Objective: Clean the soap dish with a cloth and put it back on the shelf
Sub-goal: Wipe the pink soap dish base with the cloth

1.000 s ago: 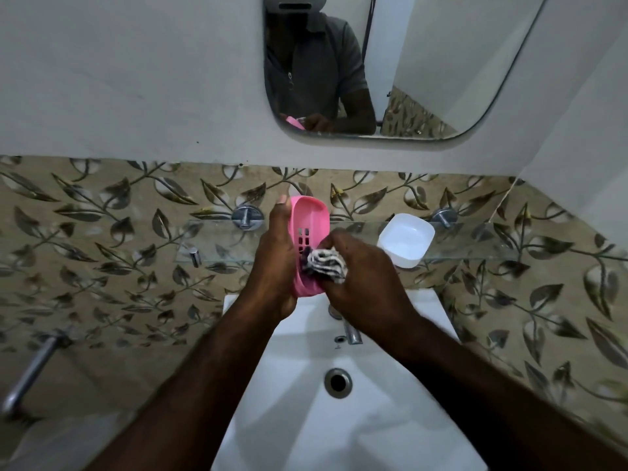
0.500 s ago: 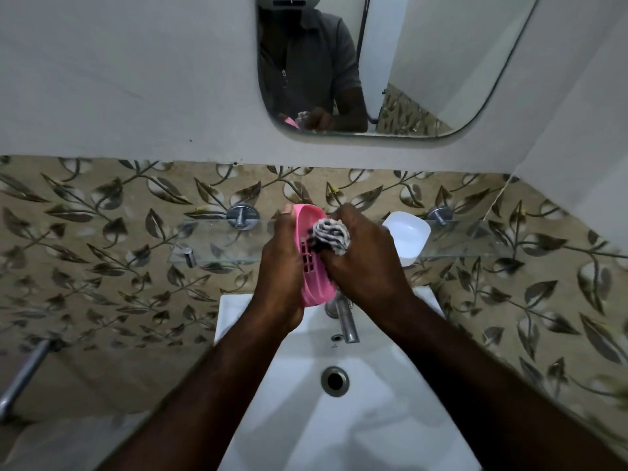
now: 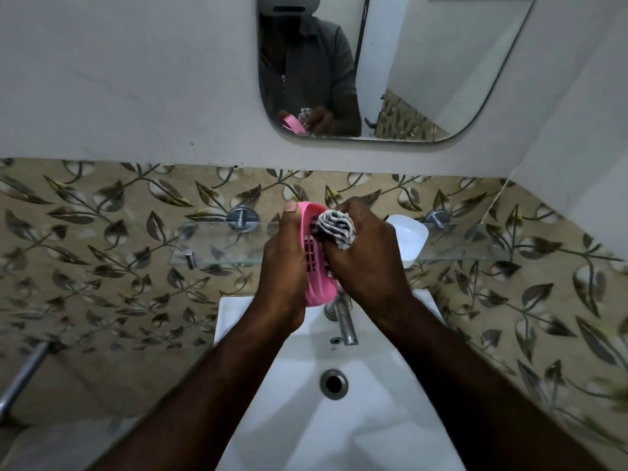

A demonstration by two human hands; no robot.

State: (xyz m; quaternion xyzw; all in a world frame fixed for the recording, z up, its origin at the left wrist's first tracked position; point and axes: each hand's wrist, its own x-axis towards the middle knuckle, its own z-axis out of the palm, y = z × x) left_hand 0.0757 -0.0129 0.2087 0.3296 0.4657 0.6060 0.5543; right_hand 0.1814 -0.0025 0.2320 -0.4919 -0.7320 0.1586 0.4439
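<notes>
At the centre of the frame, our left hand (image 3: 282,266) grips the pink soap dish (image 3: 314,263) upright above the sink (image 3: 339,419). Our right hand (image 3: 360,253) clenches a striped cloth (image 3: 336,229) pressed inside it. We judge wiping is underway; returning the dish to the glass shelf (image 3: 217,243) behind remains.

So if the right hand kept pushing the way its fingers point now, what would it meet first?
The right hand, clutching the cloth, points left into the pink soap dish, which it already seems to touch. Behind that sits the left hand.
</notes>
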